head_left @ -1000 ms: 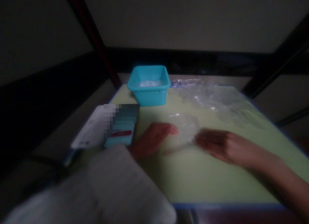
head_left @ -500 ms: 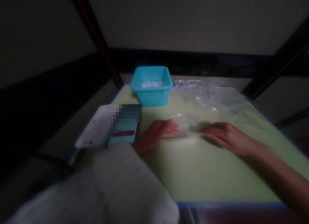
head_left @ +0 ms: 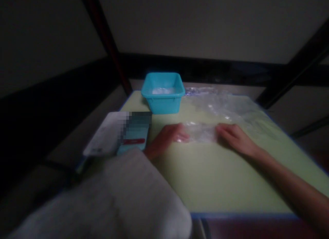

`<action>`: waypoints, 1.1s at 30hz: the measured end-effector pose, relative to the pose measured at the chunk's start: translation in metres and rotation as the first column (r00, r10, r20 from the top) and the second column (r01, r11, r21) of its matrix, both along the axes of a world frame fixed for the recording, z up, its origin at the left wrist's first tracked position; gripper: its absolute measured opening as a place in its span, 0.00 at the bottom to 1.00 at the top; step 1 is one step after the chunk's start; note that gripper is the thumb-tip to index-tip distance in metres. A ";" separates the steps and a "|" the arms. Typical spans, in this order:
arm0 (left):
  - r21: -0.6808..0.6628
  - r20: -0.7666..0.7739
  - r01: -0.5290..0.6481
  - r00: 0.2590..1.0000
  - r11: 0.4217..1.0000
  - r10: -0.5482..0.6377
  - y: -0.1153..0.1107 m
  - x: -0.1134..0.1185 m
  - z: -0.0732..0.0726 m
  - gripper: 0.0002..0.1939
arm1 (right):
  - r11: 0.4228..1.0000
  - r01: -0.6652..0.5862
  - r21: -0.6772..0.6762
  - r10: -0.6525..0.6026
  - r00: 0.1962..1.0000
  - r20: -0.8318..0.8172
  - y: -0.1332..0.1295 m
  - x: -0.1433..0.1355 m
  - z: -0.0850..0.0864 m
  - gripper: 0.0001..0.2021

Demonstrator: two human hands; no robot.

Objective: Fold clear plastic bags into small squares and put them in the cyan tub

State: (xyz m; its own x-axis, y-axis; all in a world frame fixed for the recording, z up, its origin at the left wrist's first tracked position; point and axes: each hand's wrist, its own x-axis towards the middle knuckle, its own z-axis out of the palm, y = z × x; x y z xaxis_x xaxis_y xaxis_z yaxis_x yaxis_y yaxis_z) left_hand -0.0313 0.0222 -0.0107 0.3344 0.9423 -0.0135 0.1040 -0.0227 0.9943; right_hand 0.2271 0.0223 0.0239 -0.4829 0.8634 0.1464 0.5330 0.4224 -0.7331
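A small clear plastic bag (head_left: pixel 200 132) is stretched flat between my hands, low over the yellow-green table (head_left: pixel 221 177). My left hand (head_left: pixel 176 133) has its fingers closed on the bag's left end. At the right end, my right hand (head_left: pixel 232 138) pinches it, the fingers curled and slightly blurred. Behind the hands, a heap of crinkled clear plastic bags (head_left: pixel 223 103) covers the table's far right part.
A turquoise basket (head_left: pixel 166 102) with something whitish inside stands at the back. To the left lie a white sheet (head_left: pixel 106 132) and a teal box with a red strip (head_left: pixel 135 144), partly pixelated. A pale cloth-like shape (head_left: pixel 144 198) fills the lower left. The table has a blue edge.
My right hand has moved slightly up and away from me, its fingers now curled tighter. The bag, bunched before, now lies straighter between both hands. My left hand has barely shifted.
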 end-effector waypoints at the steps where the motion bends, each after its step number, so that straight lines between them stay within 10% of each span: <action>1: 0.023 -0.015 -0.011 1.000 1.000 0.011 0.000 0.000 0.000 0.28 | 1.000 0.014 -0.008 -0.014 1.000 -0.009 0.000 0.000 0.000 0.19; 16: -0.061 -0.075 -0.017 0.997 0.998 0.012 -0.014 -0.001 0.003 0.17 | 0.995 0.030 -0.100 -0.035 0.998 -0.057 -0.014 -0.006 0.011 0.19; 26: -0.297 0.329 0.033 0.942 0.954 0.069 -0.011 -0.010 -0.011 0.15 | 0.987 0.161 0.012 -0.161 0.985 0.066 -0.002 -0.008 -0.007 0.15; 33: -0.282 0.335 0.042 0.940 0.958 0.057 -0.013 -0.012 -0.003 0.18 | 0.959 0.248 0.135 -0.257 0.965 0.054 -0.001 -0.010 -0.014 0.19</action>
